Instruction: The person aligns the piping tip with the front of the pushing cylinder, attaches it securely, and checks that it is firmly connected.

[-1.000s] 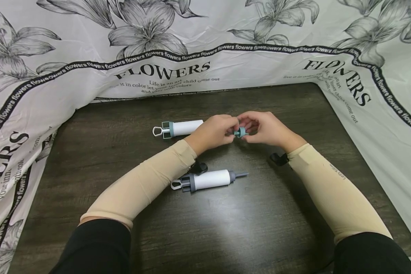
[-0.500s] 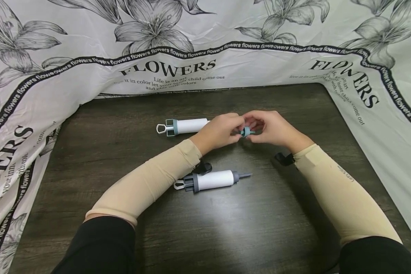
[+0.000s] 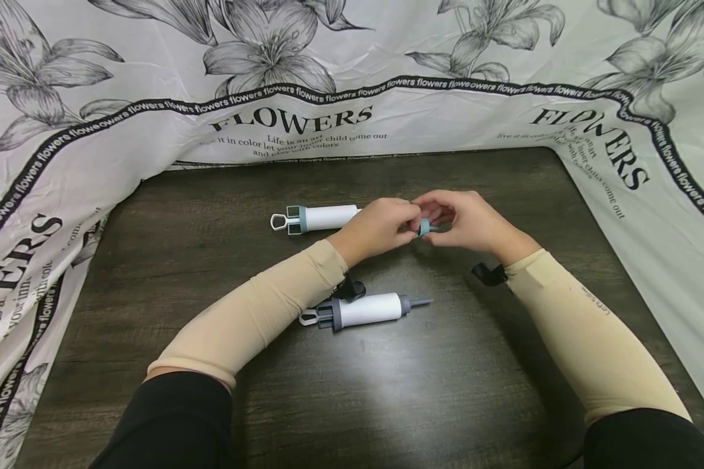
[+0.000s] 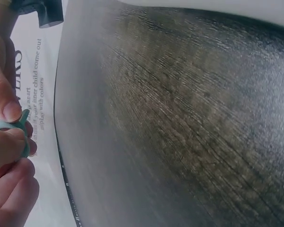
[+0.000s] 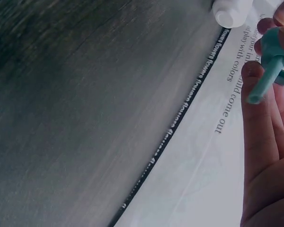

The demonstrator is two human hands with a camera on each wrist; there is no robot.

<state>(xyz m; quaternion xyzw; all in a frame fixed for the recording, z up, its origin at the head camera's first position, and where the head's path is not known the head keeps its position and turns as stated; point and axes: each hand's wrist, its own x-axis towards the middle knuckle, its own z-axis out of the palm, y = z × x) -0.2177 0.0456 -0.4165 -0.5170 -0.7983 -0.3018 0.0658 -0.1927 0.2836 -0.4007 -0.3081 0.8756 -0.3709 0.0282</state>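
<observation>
Both hands meet over the middle of the dark wooden table (image 3: 446,365). My left hand (image 3: 407,225) and right hand (image 3: 437,226) pinch a small teal nozzle (image 3: 424,227) between their fingertips, and it is held just above the table. In the right wrist view the teal nozzle (image 5: 270,59) points its thin spout downward beside my fingers (image 5: 260,127). The left wrist view catches only an edge of the teal nozzle (image 4: 21,124). Behind my left hand lies a white tube with a teal collar (image 3: 322,217), its open end (image 5: 231,10) bare.
A second white tube with a grey collar and grey nozzle (image 3: 366,310) lies under my left forearm. A flower-printed cloth (image 3: 352,98) rises around the table's far edge and both sides. Black wrist mounts (image 3: 489,273) sit under each forearm.
Both hands keep pinching the teal nozzle at the same spot, with only small finger shifts. The view has drifted slightly, and both tubes lie unmoved.
</observation>
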